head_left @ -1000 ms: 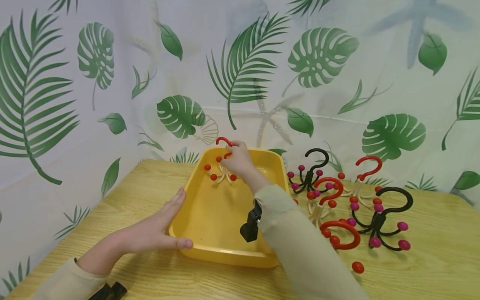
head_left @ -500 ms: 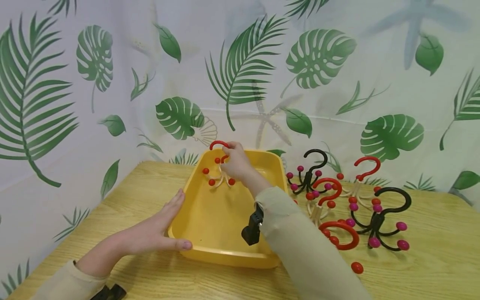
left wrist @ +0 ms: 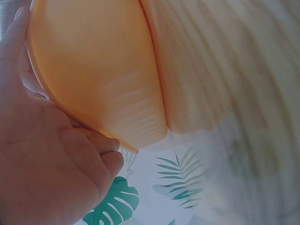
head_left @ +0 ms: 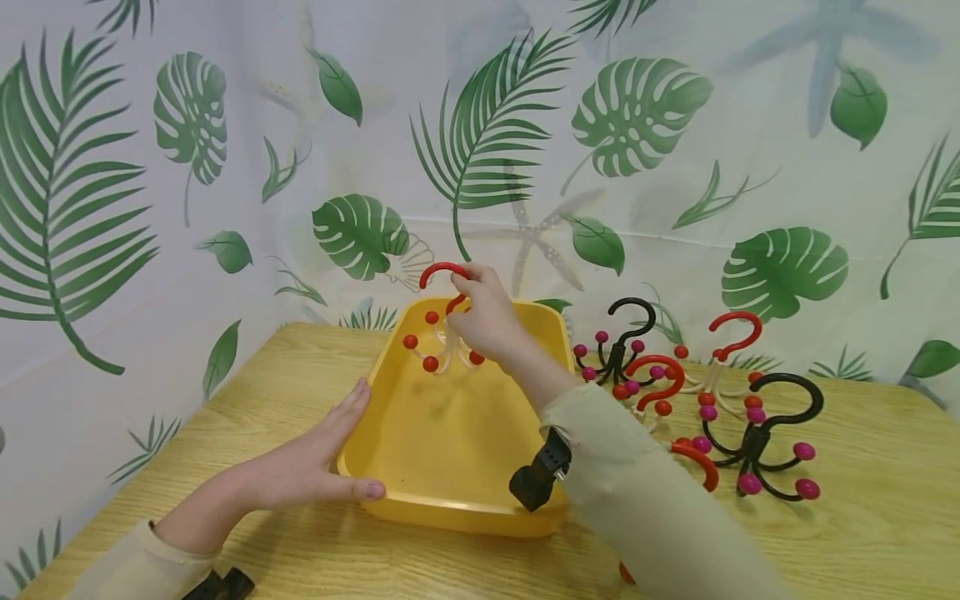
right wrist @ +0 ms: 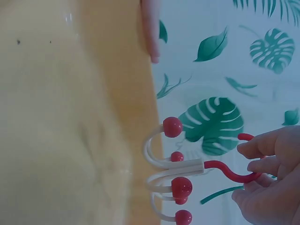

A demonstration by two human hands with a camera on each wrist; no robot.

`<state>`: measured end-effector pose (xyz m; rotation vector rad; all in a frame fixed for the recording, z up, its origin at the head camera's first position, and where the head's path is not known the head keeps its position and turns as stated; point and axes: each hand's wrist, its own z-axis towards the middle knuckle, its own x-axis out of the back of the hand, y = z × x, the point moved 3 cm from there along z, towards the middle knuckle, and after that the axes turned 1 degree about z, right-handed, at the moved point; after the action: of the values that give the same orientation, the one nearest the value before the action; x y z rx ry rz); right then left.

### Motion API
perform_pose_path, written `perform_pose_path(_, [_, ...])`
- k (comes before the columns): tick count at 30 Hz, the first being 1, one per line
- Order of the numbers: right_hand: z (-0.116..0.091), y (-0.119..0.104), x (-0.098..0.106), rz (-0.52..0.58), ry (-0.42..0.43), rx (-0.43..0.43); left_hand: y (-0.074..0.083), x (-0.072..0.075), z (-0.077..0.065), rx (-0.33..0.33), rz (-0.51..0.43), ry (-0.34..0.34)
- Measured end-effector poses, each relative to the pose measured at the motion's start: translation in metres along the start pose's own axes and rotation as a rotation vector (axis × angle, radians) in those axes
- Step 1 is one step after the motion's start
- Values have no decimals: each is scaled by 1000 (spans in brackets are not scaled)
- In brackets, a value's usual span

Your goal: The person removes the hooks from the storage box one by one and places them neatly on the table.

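In the head view my right hand (head_left: 487, 312) pinches the red hook of a multi-prong hanger (head_left: 444, 268) over the far left part of a yellow plastic bin (head_left: 450, 458). The hanger's curved cream prongs end in red balls, which the right wrist view shows pointing away from my right hand (right wrist: 276, 171). My left hand (head_left: 315, 454) rests on the bin's near left corner, fingers straight along the outer side and thumb over the front rim. Part of that rim (left wrist: 70, 117) is close up in the left wrist view.
Several similar hangers stand right of the bin. Among them are a black one with pink balls (head_left: 757, 442), another black one farther back (head_left: 618, 354) and a red-hooked one (head_left: 738, 333). A leaf-print cloth (head_left: 652, 208) hangs behind the wooden table (head_left: 862, 533).
The right hand and hanger dip slightly, then rise and turn a little, with a shadow now on the bin floor. The right forearm swings rightward, covering more of the near red-hooked hangers. The left hand stays put.
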<state>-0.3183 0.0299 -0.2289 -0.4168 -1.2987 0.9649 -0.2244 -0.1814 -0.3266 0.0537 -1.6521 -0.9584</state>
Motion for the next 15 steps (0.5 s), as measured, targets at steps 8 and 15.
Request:
perform_pose_path(8, [-34, -21, 22, -85, -74, 80, 0, -1, 1, 16, -12, -7])
perform_pose_path(15, [-74, -32, 42, -118, -124, 233, 0, -1, 2, 6, 8, 4])
